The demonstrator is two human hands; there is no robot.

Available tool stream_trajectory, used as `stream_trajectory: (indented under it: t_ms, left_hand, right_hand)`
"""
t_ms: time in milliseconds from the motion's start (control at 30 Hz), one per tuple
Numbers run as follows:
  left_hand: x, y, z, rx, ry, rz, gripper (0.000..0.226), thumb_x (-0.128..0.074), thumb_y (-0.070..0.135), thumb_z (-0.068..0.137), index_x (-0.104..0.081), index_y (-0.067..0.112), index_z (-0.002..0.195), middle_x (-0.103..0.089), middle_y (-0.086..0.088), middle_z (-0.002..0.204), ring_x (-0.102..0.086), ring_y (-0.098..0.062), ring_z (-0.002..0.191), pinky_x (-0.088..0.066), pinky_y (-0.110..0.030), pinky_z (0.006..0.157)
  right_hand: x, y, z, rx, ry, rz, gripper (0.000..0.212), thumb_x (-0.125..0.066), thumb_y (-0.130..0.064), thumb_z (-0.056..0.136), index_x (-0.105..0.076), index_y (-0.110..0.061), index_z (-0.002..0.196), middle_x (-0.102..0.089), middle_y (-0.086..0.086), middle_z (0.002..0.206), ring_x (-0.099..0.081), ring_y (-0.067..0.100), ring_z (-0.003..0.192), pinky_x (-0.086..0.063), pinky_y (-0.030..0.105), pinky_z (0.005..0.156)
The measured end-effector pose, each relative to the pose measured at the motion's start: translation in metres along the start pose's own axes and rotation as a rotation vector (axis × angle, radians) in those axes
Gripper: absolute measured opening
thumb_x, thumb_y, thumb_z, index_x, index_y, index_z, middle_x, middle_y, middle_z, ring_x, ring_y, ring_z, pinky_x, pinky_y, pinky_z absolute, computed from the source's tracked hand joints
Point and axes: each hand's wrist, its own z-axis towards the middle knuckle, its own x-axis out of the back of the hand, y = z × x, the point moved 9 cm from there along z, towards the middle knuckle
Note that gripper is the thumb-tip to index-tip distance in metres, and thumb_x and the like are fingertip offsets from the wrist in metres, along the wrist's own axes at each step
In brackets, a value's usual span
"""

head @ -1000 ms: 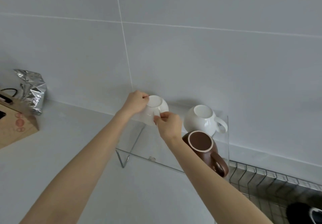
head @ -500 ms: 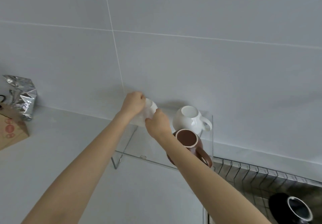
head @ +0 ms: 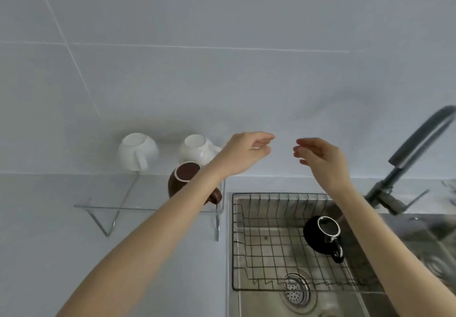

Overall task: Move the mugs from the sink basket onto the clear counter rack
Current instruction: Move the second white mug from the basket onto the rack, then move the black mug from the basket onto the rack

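Black mug [head: 322, 236] upright in sink basket [head: 261, 247]; left hand [head: 243, 155], right hand [head: 319, 158], fingers loose, empty

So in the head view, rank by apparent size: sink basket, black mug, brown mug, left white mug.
1. Sink basket, by far.
2-4. Left white mug, black mug and brown mug look alike; an arm hides part of the brown one.

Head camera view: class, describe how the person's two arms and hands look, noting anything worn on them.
Both arms are bare along their visible length: no sleeves in view. The left hand and right hand wear no gloves, and no rings, watch, bracelets or markings show. Slender fingers; nail detail is too blurred to judge.
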Motion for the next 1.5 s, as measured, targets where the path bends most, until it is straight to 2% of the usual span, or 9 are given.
stream_trajectory:
  t_ms: [133, 333, 700, 867, 967, 1100, 1233, 1400, 1500]
  left_hand:
    - [-0.097, -0.008, 0.02, 0.038, -0.211, -0.028, 0.043, -0.057, 0.011, 0.086, -0.05, 0.01, 0.128, -0.057, -0.011, 0.132, -0.054, -0.017, 0.12, -0.038, -0.02, 0.1]
    - [-0.206, -0.058, 0.028, 0.189, -0.418, -0.035, 0.058, -0.066, 0.016, 0.079, -0.044, 0.012, 0.132, -0.051, -0.009, 0.138, -0.051, -0.019, 0.124, -0.039, -0.029, 0.104]
    - [-0.283, -0.115, 0.042, 0.288, -0.5, 0.043, 0.072, -0.076, 0.013, 0.068, -0.042, 0.01, 0.132, -0.046, -0.01, 0.14, -0.04, -0.023, 0.13, -0.032, -0.031, 0.103]
    - [-0.3, -0.124, 0.043, 0.313, -0.484, 0.01, 0.084, -0.078, 0.01, 0.065, -0.034, 0.012, 0.136, -0.042, -0.008, 0.143, -0.035, -0.022, 0.133, -0.027, -0.028, 0.106]
    - [-0.307, -0.126, 0.044, 0.314, -0.443, -0.028, 0.085, -0.077, 0.006, 0.064, -0.034, 0.012, 0.137, -0.044, -0.008, 0.142, -0.036, -0.02, 0.133, -0.023, -0.019, 0.097]
    - [-0.306, -0.129, 0.047, 0.327, -0.392, -0.068, 0.084, -0.08, 0.005, 0.059, -0.041, 0.012, 0.133, -0.053, -0.009, 0.135, -0.045, -0.022, 0.126, -0.028, -0.019, 0.097]
    - [-0.295, -0.125, 0.044, 0.328, -0.357, -0.088, 0.082, -0.081, 0.008, 0.059, -0.042, 0.014, 0.132, -0.058, -0.007, 0.131, -0.049, -0.021, 0.124, -0.031, -0.017, 0.095]
    - [-0.255, -0.101, 0.048, 0.28, -0.223, -0.077, 0.089, -0.083, 0.014, 0.058, -0.039, 0.012, 0.135, -0.056, -0.007, 0.134, -0.048, -0.02, 0.127, -0.028, -0.012, 0.093]
    - [-0.218, -0.077, 0.048, 0.223, -0.133, -0.064, 0.082, -0.082, 0.012, 0.058, -0.045, 0.012, 0.131, -0.062, -0.008, 0.126, -0.053, -0.018, 0.117, -0.027, -0.006, 0.08]
  right_hand:
    - [0.069, 0.086, -0.023, -0.179, 0.082, -0.132, 0.02, -0.058, -0.011, 0.083, -0.065, -0.013, 0.102, -0.071, 0.013, 0.098, -0.065, 0.027, 0.092, -0.051, 0.047, 0.093]
    - [0.094, 0.181, -0.051, -0.311, 0.102, -0.286, 0.022, -0.058, -0.012, 0.085, -0.065, -0.009, 0.105, -0.066, 0.003, 0.092, -0.06, 0.015, 0.088, -0.04, 0.025, 0.08]
    - [0.071, 0.287, -0.072, -0.594, 0.088, -0.323, 0.037, -0.065, -0.021, 0.08, -0.059, -0.005, 0.113, -0.067, 0.011, 0.101, -0.054, 0.015, 0.088, -0.038, 0.024, 0.078]
    - [0.073, 0.3, -0.075, -0.644, 0.139, -0.333, 0.03, -0.065, -0.021, 0.08, -0.062, -0.003, 0.104, -0.066, 0.01, 0.091, -0.055, 0.017, 0.082, -0.037, 0.023, 0.072]
    - [0.072, 0.302, -0.075, -0.654, 0.134, -0.325, 0.025, -0.064, -0.022, 0.081, -0.064, -0.004, 0.099, -0.062, 0.005, 0.083, -0.056, 0.018, 0.082, -0.039, 0.024, 0.071]
    - [0.071, 0.301, -0.075, -0.641, 0.131, -0.312, 0.021, -0.061, -0.022, 0.083, -0.064, -0.005, 0.096, -0.063, 0.005, 0.08, -0.058, 0.019, 0.079, -0.036, 0.018, 0.06]
    - [0.076, 0.288, -0.074, -0.595, 0.178, -0.293, 0.023, -0.062, -0.021, 0.083, -0.065, -0.004, 0.097, -0.064, 0.006, 0.079, -0.058, 0.015, 0.074, -0.036, 0.01, 0.059]
    - [0.082, 0.245, -0.058, -0.472, 0.223, -0.269, 0.021, -0.064, -0.021, 0.081, -0.066, -0.006, 0.095, -0.064, 0.004, 0.073, -0.061, 0.018, 0.073, -0.044, 0.022, 0.067]
    - [0.082, 0.213, -0.048, -0.404, 0.233, -0.227, 0.019, -0.065, -0.022, 0.08, -0.067, -0.008, 0.092, -0.065, 0.003, 0.071, -0.064, 0.02, 0.075, -0.048, 0.029, 0.072]
